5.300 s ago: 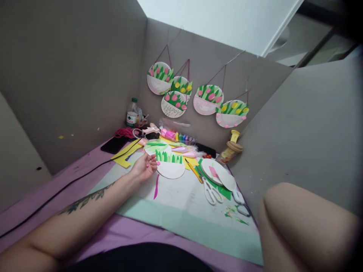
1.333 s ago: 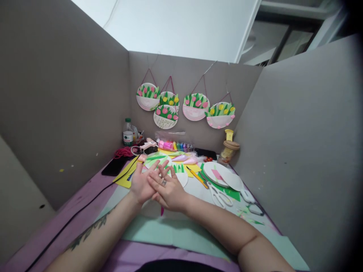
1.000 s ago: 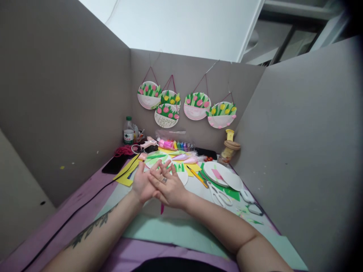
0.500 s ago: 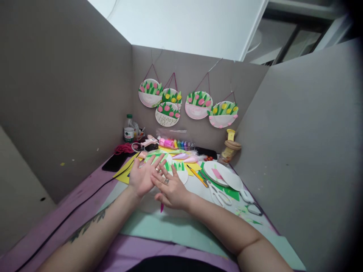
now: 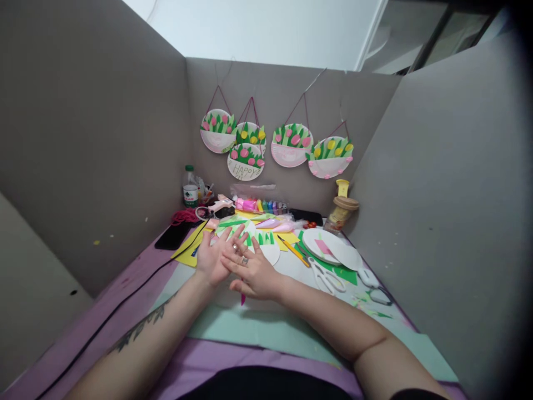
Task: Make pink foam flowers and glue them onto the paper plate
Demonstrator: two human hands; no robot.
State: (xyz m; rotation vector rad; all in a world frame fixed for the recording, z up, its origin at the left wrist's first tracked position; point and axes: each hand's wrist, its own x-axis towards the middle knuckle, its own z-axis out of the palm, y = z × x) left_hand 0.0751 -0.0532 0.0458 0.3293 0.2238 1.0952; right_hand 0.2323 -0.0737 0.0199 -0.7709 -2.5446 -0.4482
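My left hand is palm up above the table, fingers spread, holding nothing. Across its palm and fingers lie the outstretched fingers of my right hand, back upward and also empty. Behind the hands, partly covered by them, rests a white paper plate with green paper leaves along its straight edge. A magenta strip shows just below my right hand. To the right are a yellow utility knife and white-handled scissors.
A stack of white plates sits on green paper at right, near green scraps. Finished flower plates hang on the grey back panel. Behind the hands are a pink glue gun, coloured clay packs, a bottle and a black cable.
The view has shifted slightly, so the table and hanging plates sit a little differently in the picture. Both hands keep nearly the same pose, the right fingers over the left palm.
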